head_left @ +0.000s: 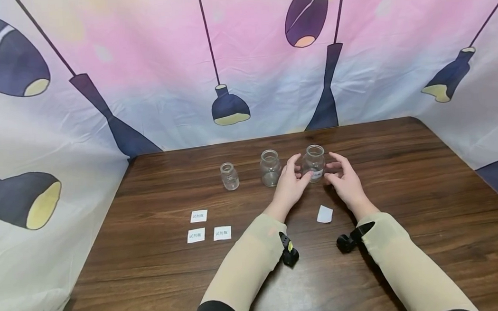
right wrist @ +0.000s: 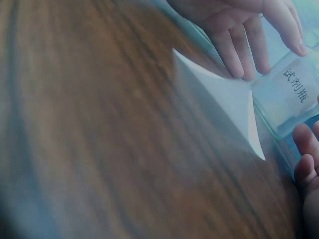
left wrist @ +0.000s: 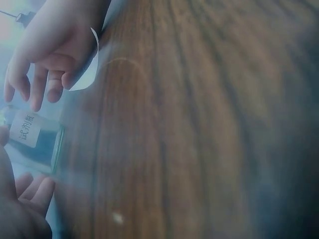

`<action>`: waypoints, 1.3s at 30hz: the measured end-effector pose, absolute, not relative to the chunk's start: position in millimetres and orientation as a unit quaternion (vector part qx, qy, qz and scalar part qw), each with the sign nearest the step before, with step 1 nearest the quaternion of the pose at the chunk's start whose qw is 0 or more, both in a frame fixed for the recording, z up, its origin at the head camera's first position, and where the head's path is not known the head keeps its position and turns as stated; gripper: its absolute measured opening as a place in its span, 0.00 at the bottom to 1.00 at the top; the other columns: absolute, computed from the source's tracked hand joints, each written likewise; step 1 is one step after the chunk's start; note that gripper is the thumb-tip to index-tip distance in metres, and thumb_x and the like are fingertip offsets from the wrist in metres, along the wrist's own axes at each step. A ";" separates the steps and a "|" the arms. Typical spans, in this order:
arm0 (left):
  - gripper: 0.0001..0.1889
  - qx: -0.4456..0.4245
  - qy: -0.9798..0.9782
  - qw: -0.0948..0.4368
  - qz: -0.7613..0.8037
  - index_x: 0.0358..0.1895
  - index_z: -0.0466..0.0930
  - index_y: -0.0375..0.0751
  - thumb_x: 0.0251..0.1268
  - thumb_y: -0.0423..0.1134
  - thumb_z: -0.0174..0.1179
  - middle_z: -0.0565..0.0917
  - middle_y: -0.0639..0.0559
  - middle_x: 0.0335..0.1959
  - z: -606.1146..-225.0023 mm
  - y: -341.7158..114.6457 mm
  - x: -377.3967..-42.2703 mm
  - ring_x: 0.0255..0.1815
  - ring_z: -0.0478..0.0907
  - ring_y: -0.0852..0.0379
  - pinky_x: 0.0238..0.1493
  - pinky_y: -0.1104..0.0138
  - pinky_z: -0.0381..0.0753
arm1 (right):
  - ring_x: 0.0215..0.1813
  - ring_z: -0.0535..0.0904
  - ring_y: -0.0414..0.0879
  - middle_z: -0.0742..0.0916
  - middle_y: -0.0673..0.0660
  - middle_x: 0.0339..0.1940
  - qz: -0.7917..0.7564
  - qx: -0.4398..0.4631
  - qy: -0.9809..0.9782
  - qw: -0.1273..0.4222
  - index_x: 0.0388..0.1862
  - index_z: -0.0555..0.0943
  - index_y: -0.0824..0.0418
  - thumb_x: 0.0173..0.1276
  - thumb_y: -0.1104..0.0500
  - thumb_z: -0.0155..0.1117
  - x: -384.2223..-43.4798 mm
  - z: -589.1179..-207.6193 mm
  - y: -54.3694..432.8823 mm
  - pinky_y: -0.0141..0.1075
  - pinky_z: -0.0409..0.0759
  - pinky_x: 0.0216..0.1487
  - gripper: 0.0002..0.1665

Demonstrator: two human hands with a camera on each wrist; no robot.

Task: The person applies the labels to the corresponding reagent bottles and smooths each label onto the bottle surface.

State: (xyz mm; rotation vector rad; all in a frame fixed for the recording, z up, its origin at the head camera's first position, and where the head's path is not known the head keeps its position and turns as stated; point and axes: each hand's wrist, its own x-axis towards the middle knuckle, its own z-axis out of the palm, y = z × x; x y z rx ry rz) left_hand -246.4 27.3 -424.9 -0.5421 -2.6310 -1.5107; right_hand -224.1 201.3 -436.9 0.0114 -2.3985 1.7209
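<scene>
Tabletop (head_left: 426, 178) right of the hands (head_left: 291, 184) (head_left: 347, 182) leaves room; the middle jar (head_left: 270, 169) crowds the left.

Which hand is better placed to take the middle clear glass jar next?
Likely the left hand: it's beside the middle jar; the right hand is beyond the labelled clear glass jar.

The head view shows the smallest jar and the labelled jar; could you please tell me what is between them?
In the head view, the middle jar and part of the left hand come between the smallest jar and the labelled jar.
</scene>
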 end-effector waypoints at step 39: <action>0.35 -0.293 -0.876 0.003 -0.383 0.72 0.52 0.54 0.65 0.48 0.58 0.71 0.46 0.58 -394.4 -12.2 -212.4 0.51 0.77 0.51 0.48 0.64 0.76 | 0.29 0.72 0.40 0.73 0.66 0.53 0.526 0.074 -0.842 0.098 0.71 0.54 0.59 0.65 0.63 0.59 -191.9 -416.6 187.5 0.32 0.71 0.24 0.38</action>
